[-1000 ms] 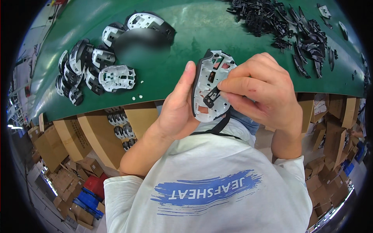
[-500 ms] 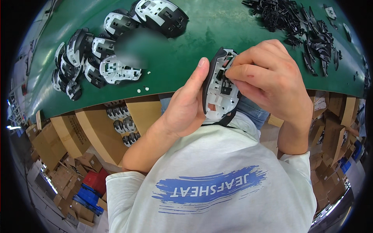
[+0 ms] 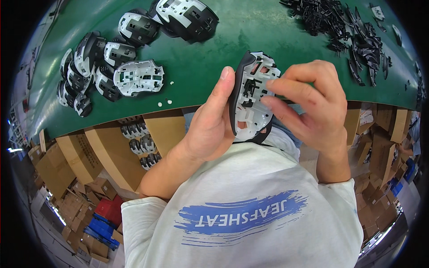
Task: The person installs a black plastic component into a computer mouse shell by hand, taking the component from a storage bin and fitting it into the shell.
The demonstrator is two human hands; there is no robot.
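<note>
My left hand (image 3: pixel 206 123) grips a curved plastic shell (image 3: pixel 257 117) by its black outer side, with the thumb up along the edge. The shell stands tilted, its white hollow inside facing right. A small black plastic piece (image 3: pixel 250 88) sits among the ribs and slots in its middle. At the shell's right edge is my right hand (image 3: pixel 315 105), thumb and forefinger spread apart and nothing visible between them. Whether its fingertips touch the rim I cannot tell.
Several black-and-white shells (image 3: pixel 139 79) lie grouped on the green table (image 3: pixel 214 62) at left. Small white pieces (image 3: pixel 160 104) rest near its front edge. Black plastic parts (image 3: pixel 319 18) are heaped at far right. Cardboard boxes (image 3: pixel 114 152) stand below the table edge.
My right hand has drawn back to the right from the shell's inside, and its fingers have spread. The shell has turned slightly, showing more of its inside. A blurred patch over the table is gone.
</note>
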